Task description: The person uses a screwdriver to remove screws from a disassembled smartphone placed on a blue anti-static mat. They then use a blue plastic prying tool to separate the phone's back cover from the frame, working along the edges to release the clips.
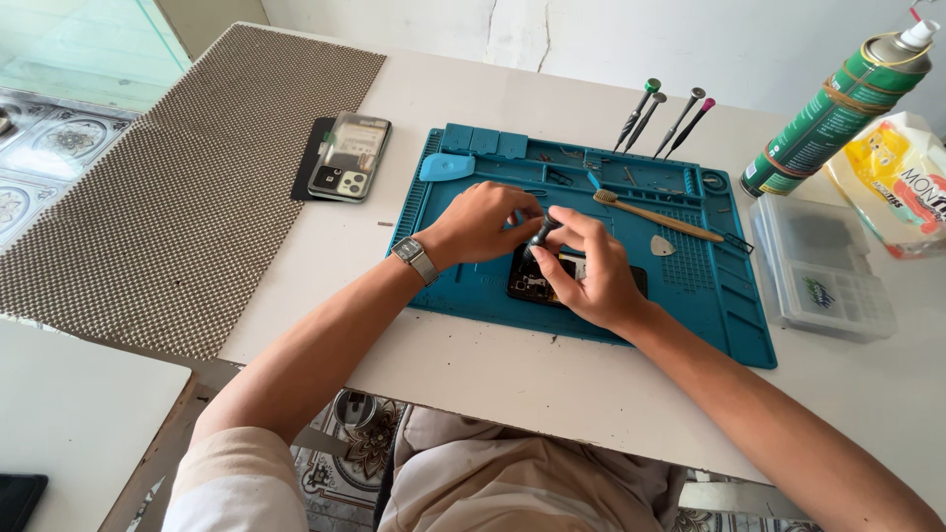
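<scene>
Hands meet over the opened black phone (pixel 540 281) lying on your teal silicone repair mat (pixel 734 315): your right hand (pixel 591 271) and left hand (pixel 483 222) pinch one dark, upright screwdriver (pixel 541 233), tip pointing down at the phone directly beneath.

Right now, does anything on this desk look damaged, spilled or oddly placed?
Little stands out. The green spray can leans tilted against a yellow packet instead of standing upright. The phone under both hands on the teal mat lies opened, insides showing. Nothing looks spilled.
</scene>
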